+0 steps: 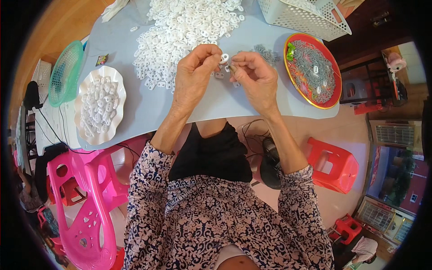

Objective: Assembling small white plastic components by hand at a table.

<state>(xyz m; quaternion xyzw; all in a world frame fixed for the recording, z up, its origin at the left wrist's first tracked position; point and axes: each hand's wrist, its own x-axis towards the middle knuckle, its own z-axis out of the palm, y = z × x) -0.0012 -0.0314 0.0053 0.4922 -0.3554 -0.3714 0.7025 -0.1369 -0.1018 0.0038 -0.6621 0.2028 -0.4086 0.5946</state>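
My left hand pinches a small white oval plastic piece with two holes between thumb and fingertips. Close beside it, my right hand is closed in a pinch; what sits between its fingertips is too small to make out. A few more white pieces lie on the grey table just under my fingers. Beyond my left hand spreads a large heap of the same white pieces. Behind my right hand is a small pile of thin grey bits.
A red, gold-rimmed tray at right holds many grey bits and a few white pieces. At left, a scalloped white dish holds white pieces, near a green basket. A perforated white basket stands far right. Pink chair and red stool flank me.
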